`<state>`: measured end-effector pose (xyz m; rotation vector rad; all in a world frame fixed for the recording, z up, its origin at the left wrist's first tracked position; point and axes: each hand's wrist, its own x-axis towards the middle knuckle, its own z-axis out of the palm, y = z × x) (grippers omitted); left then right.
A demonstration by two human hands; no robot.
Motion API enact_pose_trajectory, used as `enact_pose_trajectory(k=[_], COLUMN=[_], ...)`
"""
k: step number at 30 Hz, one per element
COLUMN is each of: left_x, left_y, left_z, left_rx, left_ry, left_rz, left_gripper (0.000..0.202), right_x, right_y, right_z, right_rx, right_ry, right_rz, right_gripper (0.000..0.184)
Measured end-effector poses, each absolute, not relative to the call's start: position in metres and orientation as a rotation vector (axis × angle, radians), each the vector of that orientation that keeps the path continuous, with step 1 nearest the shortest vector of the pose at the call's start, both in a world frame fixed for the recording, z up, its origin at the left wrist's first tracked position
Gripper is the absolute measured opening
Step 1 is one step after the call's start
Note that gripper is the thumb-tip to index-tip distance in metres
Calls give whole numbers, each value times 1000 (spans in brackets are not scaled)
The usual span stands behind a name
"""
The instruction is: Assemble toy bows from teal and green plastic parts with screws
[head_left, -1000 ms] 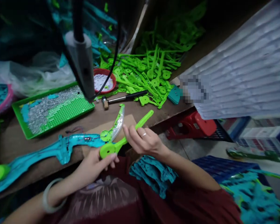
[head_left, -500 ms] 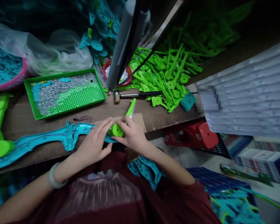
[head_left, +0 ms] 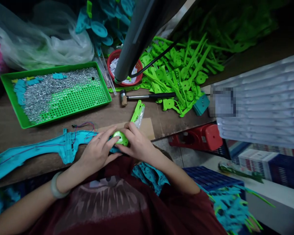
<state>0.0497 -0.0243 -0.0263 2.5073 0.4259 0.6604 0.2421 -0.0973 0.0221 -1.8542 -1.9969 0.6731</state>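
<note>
My left hand [head_left: 98, 150] and my right hand [head_left: 136, 143] meet at the bench's front edge, fingers pressed on the round end of a lime green plastic part [head_left: 123, 135]. The part's thin arm, with a clear strip along it, points away from me over a piece of cardboard [head_left: 147, 125]. Under my left fingers lies the end of a long teal plastic shell [head_left: 39, 149] with thin red and blue wires [head_left: 83, 125] on it. The teal shell stretches left along the bench.
A green perforated tray [head_left: 88, 98] holds several small silver pieces. Behind the part lie a small hammer [head_left: 147, 96], a red bowl [head_left: 115, 57] and a heap of green plastic parts [head_left: 181, 71]. A grey pole [head_left: 137, 36] leans overhead. Teal parts [head_left: 149, 174] rest in my lap.
A second ago I held the green part in the air in both hands. It has come down onto the end of the teal shell, and both hands now press on it.
</note>
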Motion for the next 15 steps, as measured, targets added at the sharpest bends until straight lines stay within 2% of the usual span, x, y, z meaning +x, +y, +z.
enact_pose_trajectory(k=[7, 15], left_x=[50, 51], left_y=[-23, -22], left_z=[-23, -22], left_rx=[2559, 2555], left_ry=[414, 406], left_rz=[625, 652], left_gripper=[44, 50], right_x=[245, 243], right_y=[-99, -105], right_z=[9, 0], right_rx=[-1829, -1875], right_ry=[-2042, -1989], right_rz=[482, 281], right_gripper=[43, 49])
